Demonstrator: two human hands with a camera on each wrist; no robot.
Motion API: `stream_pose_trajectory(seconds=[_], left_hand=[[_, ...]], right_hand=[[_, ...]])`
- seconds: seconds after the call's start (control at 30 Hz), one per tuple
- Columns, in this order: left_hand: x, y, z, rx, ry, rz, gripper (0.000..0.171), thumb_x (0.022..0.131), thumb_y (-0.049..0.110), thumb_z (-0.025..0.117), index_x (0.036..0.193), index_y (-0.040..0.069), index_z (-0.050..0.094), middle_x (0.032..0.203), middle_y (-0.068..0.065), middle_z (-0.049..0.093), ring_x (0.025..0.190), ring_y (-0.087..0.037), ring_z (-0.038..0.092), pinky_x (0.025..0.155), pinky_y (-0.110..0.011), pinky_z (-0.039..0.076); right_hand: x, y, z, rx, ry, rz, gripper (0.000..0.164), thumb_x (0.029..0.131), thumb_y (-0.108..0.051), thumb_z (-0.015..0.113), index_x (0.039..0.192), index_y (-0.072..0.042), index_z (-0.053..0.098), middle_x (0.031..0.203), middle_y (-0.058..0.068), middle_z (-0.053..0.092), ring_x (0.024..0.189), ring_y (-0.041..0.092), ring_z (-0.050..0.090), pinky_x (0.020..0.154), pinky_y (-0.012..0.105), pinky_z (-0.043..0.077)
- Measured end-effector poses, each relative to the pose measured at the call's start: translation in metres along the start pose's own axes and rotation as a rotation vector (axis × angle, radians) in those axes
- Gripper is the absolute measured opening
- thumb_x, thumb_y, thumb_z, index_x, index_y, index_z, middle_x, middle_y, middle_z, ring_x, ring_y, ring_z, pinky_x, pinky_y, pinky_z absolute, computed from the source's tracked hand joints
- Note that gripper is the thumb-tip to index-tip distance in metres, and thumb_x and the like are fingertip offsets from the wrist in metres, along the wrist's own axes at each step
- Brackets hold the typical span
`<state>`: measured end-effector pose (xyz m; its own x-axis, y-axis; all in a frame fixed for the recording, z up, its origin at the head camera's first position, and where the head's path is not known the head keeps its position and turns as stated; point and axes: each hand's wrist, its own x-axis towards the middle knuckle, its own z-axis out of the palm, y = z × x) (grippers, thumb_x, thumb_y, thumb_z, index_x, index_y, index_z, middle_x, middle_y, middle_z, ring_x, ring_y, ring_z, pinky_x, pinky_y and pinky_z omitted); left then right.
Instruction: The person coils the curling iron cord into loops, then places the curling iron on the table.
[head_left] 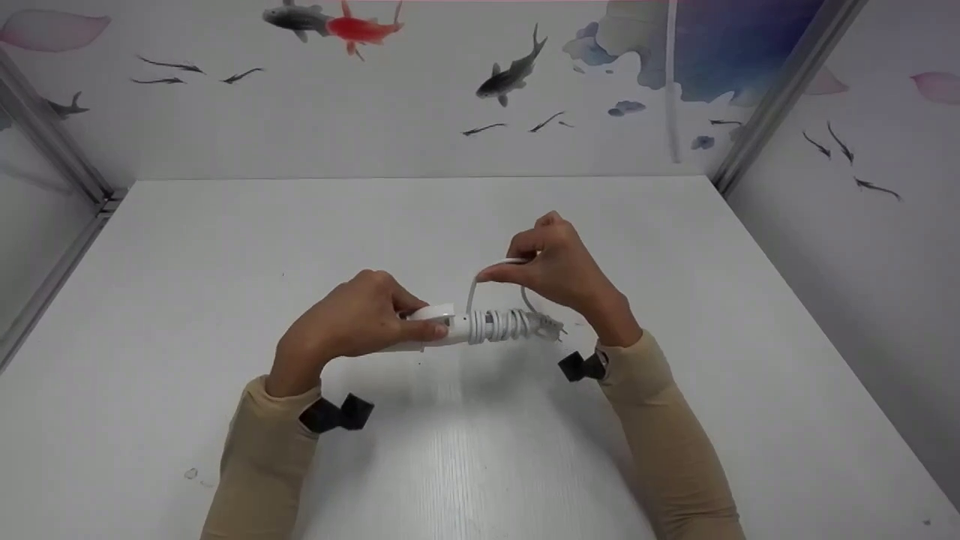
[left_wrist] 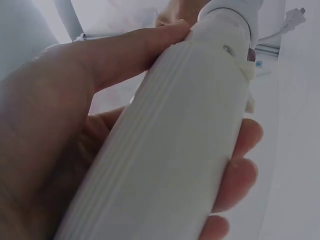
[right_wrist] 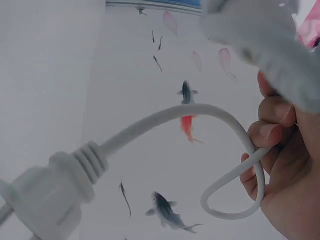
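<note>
My left hand [head_left: 356,319] grips a white rod-shaped electric appliance [left_wrist: 160,150] by its thick, ribbed body, thumb along one side and fingers curled around the other. A white power cord [head_left: 504,325] is wound in several turns around the narrower end, which points right. My right hand [head_left: 561,262], just above these coils, pinches a raised loop of the cord between thumb and fingers. The two-pin plug [right_wrist: 60,192] hangs from the cord in the right wrist view. In the head view, the left fingers partly hide the appliance, beside a short white lever-like piece [head_left: 435,310].
Beneath the hands lies a white tabletop [head_left: 457,457]. White panels [head_left: 375,127] printed with fish stand behind it and at the right, joined by metal posts [head_left: 780,82]. Black wrist mounts [head_left: 337,414] stick out from both sleeves.
</note>
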<state>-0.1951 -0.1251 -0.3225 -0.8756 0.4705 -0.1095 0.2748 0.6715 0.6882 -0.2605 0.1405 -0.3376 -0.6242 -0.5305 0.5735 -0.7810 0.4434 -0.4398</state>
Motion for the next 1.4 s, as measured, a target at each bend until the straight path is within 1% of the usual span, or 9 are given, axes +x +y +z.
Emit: stream_pose_trajectory(seconds=[0.17, 0.27, 0.47, 0.6, 0.73, 0.87, 1.03, 1.27, 1.4], left_hand=[[0.002, -0.002, 0.000, 0.038, 0.026, -0.080, 0.034, 0.088, 0.043, 0.073, 0.105, 0.014, 0.080, 0.091, 0.001, 0.076, 0.079, -0.016, 0.062, 0.068, -0.029, 0.049], [0.002, -0.003, -0.001, 0.071, 0.046, -0.110, 0.039, 0.088, 0.046, 0.072, 0.108, 0.013, 0.079, 0.094, 0.000, 0.076, 0.079, -0.016, 0.063, 0.067, -0.029, 0.049], [0.002, -0.005, -0.003, 0.131, 0.104, -0.152, 0.037, 0.088, 0.048, 0.070, 0.108, 0.017, 0.080, 0.089, 0.000, 0.074, 0.073, -0.016, 0.059, 0.062, -0.029, 0.045], [0.002, -0.005, -0.003, 0.186, 0.159, -0.191, 0.040, 0.088, 0.046, 0.070, 0.112, 0.015, 0.078, 0.092, -0.004, 0.074, 0.072, -0.017, 0.059, 0.060, -0.028, 0.043], [0.004, -0.002, -0.001, 0.221, 0.221, -0.232, 0.048, 0.089, 0.049, 0.069, 0.119, 0.013, 0.075, 0.100, -0.006, 0.076, 0.072, -0.018, 0.060, 0.059, -0.028, 0.043], [0.006, -0.003, 0.002, 0.245, 0.338, -0.219, 0.047, 0.090, 0.049, 0.069, 0.121, 0.014, 0.074, 0.102, -0.007, 0.077, 0.072, -0.019, 0.061, 0.061, -0.031, 0.044], [0.009, -0.007, 0.003, 0.227, 0.496, -0.190, 0.044, 0.091, 0.046, 0.070, 0.117, 0.012, 0.076, 0.096, -0.009, 0.077, 0.066, -0.020, 0.060, 0.056, -0.031, 0.042], [0.011, -0.005, 0.002, 0.161, 0.618, -0.127, 0.041, 0.092, 0.047, 0.069, 0.116, 0.015, 0.077, 0.088, -0.008, 0.076, 0.063, -0.019, 0.056, 0.054, -0.030, 0.039], [0.009, 0.001, 0.002, 0.108, 0.662, -0.061, 0.039, 0.092, 0.045, 0.070, 0.114, 0.014, 0.077, 0.086, -0.007, 0.075, 0.065, -0.020, 0.057, 0.056, -0.031, 0.041]], right_hand=[[0.000, -0.013, 0.000, -0.187, 0.091, -0.203, 0.040, 0.073, -0.030, 0.090, 0.054, -0.009, 0.060, 0.048, 0.001, 0.052, 0.046, 0.007, 0.038, 0.074, 0.037, 0.031], [0.001, -0.022, 0.000, -0.290, 0.105, -0.265, 0.039, 0.076, -0.035, 0.087, 0.057, -0.011, 0.063, 0.049, 0.000, 0.054, 0.045, 0.009, 0.043, 0.075, 0.040, 0.036], [0.000, -0.032, 0.002, -0.387, 0.056, -0.259, 0.032, 0.080, -0.035, 0.084, 0.063, -0.011, 0.072, 0.054, 0.000, 0.064, 0.047, 0.009, 0.051, 0.074, 0.039, 0.039], [-0.001, -0.033, 0.003, -0.411, 0.005, -0.255, 0.026, 0.085, -0.033, 0.081, 0.068, -0.012, 0.076, 0.059, -0.002, 0.068, 0.048, 0.008, 0.054, 0.066, 0.034, 0.035], [-0.001, -0.033, 0.006, -0.414, -0.034, -0.242, 0.026, 0.087, -0.029, 0.079, 0.069, -0.011, 0.076, 0.056, -0.002, 0.065, 0.047, 0.007, 0.047, 0.058, 0.027, 0.030], [-0.001, -0.036, 0.011, -0.378, -0.061, -0.210, 0.030, 0.092, -0.025, 0.074, 0.067, -0.009, 0.070, 0.052, -0.001, 0.056, 0.048, 0.007, 0.037, 0.053, 0.023, 0.031], [-0.001, -0.036, 0.018, -0.303, -0.111, -0.150, 0.028, 0.098, -0.019, 0.066, 0.072, -0.007, 0.066, 0.056, 0.000, 0.053, 0.053, 0.009, 0.040, 0.054, 0.024, 0.036], [0.003, -0.032, 0.020, 0.088, -0.307, 0.082, 0.017, 0.100, -0.018, 0.061, 0.093, -0.006, 0.071, 0.078, 0.005, 0.069, 0.073, 0.013, 0.066, 0.072, 0.027, 0.054], [0.004, -0.032, 0.018, 0.301, -0.372, 0.185, 0.016, 0.100, -0.018, 0.062, 0.099, -0.007, 0.073, 0.086, 0.006, 0.072, 0.082, 0.014, 0.067, 0.080, 0.028, 0.055]])
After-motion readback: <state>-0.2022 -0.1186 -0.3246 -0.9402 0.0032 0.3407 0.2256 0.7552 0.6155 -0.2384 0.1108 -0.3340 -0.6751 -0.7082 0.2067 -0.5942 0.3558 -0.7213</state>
